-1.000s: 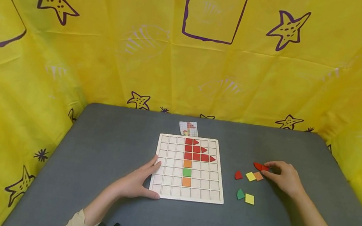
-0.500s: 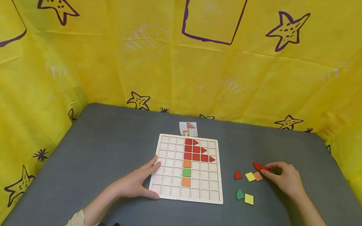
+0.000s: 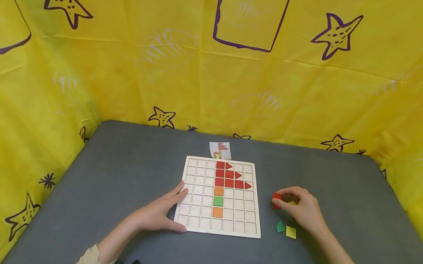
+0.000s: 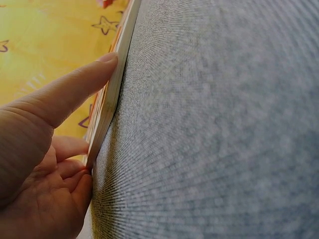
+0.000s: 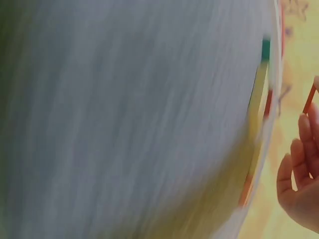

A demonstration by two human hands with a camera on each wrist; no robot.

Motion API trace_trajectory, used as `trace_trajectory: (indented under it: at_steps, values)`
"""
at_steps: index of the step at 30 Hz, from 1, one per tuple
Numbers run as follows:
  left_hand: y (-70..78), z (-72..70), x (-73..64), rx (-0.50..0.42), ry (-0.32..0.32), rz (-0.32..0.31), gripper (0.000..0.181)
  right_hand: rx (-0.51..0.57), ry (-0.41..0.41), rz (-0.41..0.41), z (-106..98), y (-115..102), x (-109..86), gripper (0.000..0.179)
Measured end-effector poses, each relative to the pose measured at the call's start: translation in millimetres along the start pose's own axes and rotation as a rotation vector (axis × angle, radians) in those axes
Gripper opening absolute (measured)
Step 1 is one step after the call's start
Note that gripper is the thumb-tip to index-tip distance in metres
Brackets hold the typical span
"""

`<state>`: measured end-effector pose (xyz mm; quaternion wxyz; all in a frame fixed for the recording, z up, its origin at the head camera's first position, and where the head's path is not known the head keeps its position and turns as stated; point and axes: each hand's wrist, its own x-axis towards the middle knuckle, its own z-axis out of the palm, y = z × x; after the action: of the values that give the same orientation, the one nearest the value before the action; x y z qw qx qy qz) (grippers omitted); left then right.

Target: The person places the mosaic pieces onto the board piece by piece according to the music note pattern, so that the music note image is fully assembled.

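My left hand rests at the near left corner of a white grid board, thumb on its near edge and fingers along its left side. In the left wrist view the thumb lies straight against the edge of the board. Red, orange and green tiles form a figure on the grid. Right of the board, my right hand pinches a thin red tile between thumb and fingertips, above the table. Another red piece lies just below it. The hand partly covers a yellow tile.
A green quarter-round piece and a yellow square tile lie nearer me. An orange tile shows in the right wrist view. A small pattern card lies behind the board. Yellow cloth surrounds the grey table.
My right hand has moved left from the far red pieces, carrying a red tile to above the red piece nearest the board. The left hand and board have stayed put.
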<state>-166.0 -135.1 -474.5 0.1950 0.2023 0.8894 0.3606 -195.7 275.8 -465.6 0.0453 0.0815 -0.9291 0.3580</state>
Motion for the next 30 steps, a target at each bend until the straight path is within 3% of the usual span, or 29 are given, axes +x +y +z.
trace_trajectory:
  at_steps: [7, 13, 21, 30]
  values:
    - [0.2, 0.1, -0.4, 0.002, -0.004, 0.008, 0.103, 0.114, -0.076, -0.081, 28.5, -33.7, -1.6, 0.024]
    - [0.6, 0.2, -0.1, 0.012, 0.001, 0.014, 0.103, 0.120, -0.154, -0.122, 51.3, -57.1, -5.4, 0.024]
    - [0.7, 0.2, 1.1, 0.010, 0.002, 0.007, 0.104, 0.027, -0.245, -0.260, 78.7, -75.9, -9.0, 0.021]
    - [0.7, 0.4, 1.0, 0.016, 0.009, 0.012, 0.104, -0.134, -0.290, -0.391, 90.3, -94.0, -12.5, 0.017]
